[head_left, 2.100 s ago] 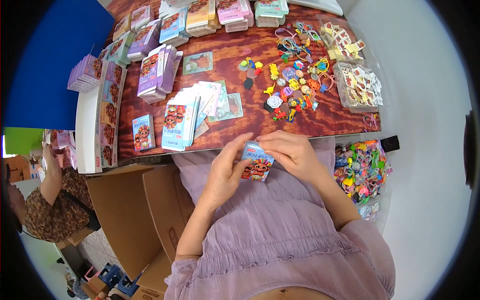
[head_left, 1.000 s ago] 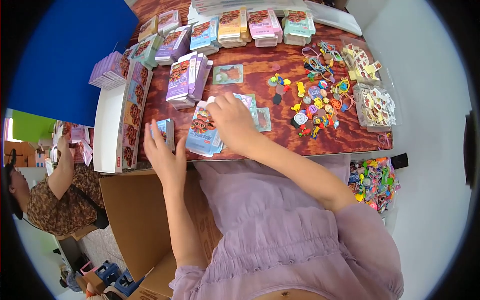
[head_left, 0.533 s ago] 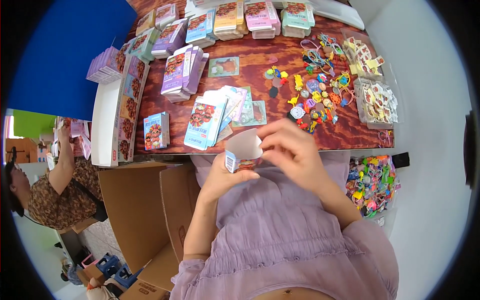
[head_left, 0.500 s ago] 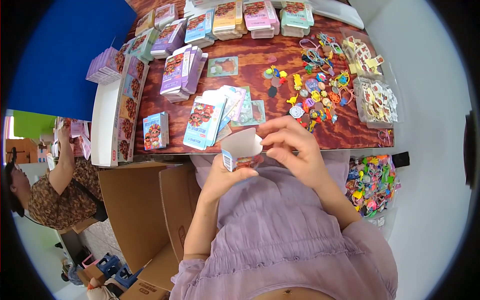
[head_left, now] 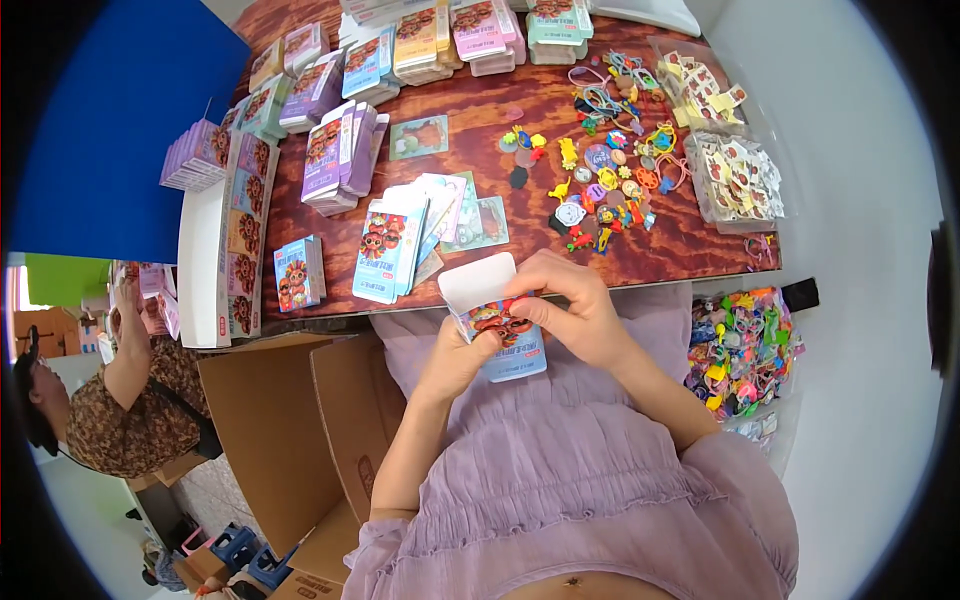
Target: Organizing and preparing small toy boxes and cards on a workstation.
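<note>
My left hand (head_left: pixel 452 360) grips a small light-blue card box (head_left: pixel 518 358) by its left side, thumb across the printed front. The box is tilted toward me over my lap, and its white top flap stands up. At the upper right edge of the box, my right hand (head_left: pixel 575 305) has its thumb and fingers closed on the rim beside the flap. Whether anything small sits between those fingers is hidden. Just beyond on the table lie several flat blue cartons (head_left: pixel 385 250), fanned with pale cards (head_left: pixel 478 222). A closed blue box (head_left: pixel 300 273) stands left of them.
Stacks of coloured cartons (head_left: pixel 340 155) line the back and left, beside a long white display tray (head_left: pixel 205 250). Small trinkets (head_left: pixel 605 185) spread right of centre, near clear bins of cut-outs (head_left: pixel 738 180). An open cardboard box (head_left: pixel 270 430) stands at left; another person (head_left: pixel 120 400) works beyond.
The blue box has swung round so its printed front faces up. My right hand has moved from beside the flap onto the box's top edge. The view has shifted slightly.
</note>
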The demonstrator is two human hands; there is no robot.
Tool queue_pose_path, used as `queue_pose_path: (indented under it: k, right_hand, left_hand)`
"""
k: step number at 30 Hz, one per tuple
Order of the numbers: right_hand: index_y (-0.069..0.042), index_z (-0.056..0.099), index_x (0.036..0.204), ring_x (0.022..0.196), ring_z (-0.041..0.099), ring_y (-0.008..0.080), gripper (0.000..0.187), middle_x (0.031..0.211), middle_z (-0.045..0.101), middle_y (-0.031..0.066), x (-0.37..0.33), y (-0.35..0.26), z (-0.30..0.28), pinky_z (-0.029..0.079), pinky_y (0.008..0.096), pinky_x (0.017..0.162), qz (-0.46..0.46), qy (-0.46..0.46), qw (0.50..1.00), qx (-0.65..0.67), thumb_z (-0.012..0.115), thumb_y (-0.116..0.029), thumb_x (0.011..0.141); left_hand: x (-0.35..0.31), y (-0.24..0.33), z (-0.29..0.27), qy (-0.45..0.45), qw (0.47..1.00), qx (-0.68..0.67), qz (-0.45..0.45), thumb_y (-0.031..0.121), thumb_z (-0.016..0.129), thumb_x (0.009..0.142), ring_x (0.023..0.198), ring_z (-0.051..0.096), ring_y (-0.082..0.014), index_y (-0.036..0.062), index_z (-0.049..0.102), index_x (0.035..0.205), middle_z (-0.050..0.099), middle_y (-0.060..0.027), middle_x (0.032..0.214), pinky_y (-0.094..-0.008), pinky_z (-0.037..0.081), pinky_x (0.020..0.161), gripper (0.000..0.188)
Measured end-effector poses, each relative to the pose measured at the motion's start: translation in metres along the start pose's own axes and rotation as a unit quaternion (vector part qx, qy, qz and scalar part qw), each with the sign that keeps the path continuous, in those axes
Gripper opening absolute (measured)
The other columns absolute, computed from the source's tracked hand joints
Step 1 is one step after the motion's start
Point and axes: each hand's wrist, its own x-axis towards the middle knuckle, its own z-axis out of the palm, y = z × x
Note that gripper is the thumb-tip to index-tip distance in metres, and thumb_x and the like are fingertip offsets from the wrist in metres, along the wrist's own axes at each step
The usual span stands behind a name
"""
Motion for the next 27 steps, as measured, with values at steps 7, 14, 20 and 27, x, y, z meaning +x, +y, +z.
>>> queue_pose_path:
  k: [7,14,20,27]
  right_hand:
    - [0.002,0.068,0.099,0.086,0.061,0.0092,0.010,0.095,0.065,0.0054,-0.001,0.006,0.001,0.050,0.0233,0.073,0.062,0.073,0.995,-0.007,0.068,-0.004,0.091]
    - [0.002,0.065,0.108,0.090,0.063,0.0100,0.017,0.103,0.067,0.0060,-0.005,0.003,-0.004,0.051,0.0240,0.077,0.058,0.059,0.996,-0.020,0.067,-0.004,0.092]
    - [-0.002,0.063,0.110,0.095,0.063,0.0118,0.019,0.114,0.065,0.0092,0.000,-0.005,-0.007,0.050,0.0241,0.078,0.081,0.025,0.996,0.014,0.067,-0.004,0.092]
    - [-0.001,0.063,0.099,0.089,0.064,0.0108,0.011,0.108,0.067,0.0103,-0.006,0.010,-0.004,0.051,0.0237,0.072,0.054,0.007,0.999,-0.002,0.068,-0.001,0.089]
  left_hand:
    - [0.001,0.023,0.030,0.170,0.963,0.096,0.185,0.007,0.066,0.092,0.094,0.062,-0.0147,-0.0071,0.057,0.128,0.063,-0.0124,0.119,-0.0326,0.052,0.085,0.039]
    - [-0.005,0.045,0.030,0.136,0.871,0.411,0.234,-0.011,0.065,0.085,0.090,0.064,-0.0189,0.0011,0.056,0.133,0.062,-0.0131,0.111,-0.0302,0.056,0.075,0.050]
    - [-0.010,0.043,0.020,0.098,0.921,0.346,0.148,-0.011,0.065,0.085,0.094,0.065,-0.0185,0.0019,0.054,0.132,0.061,-0.0126,0.115,-0.0302,0.057,0.078,0.049]
    - [-0.009,0.042,0.022,0.091,0.935,0.326,0.104,-0.007,0.066,0.088,0.101,0.068,-0.0212,0.0048,0.040,0.140,0.062,-0.0136,0.115,-0.0320,0.058,0.079,0.060]
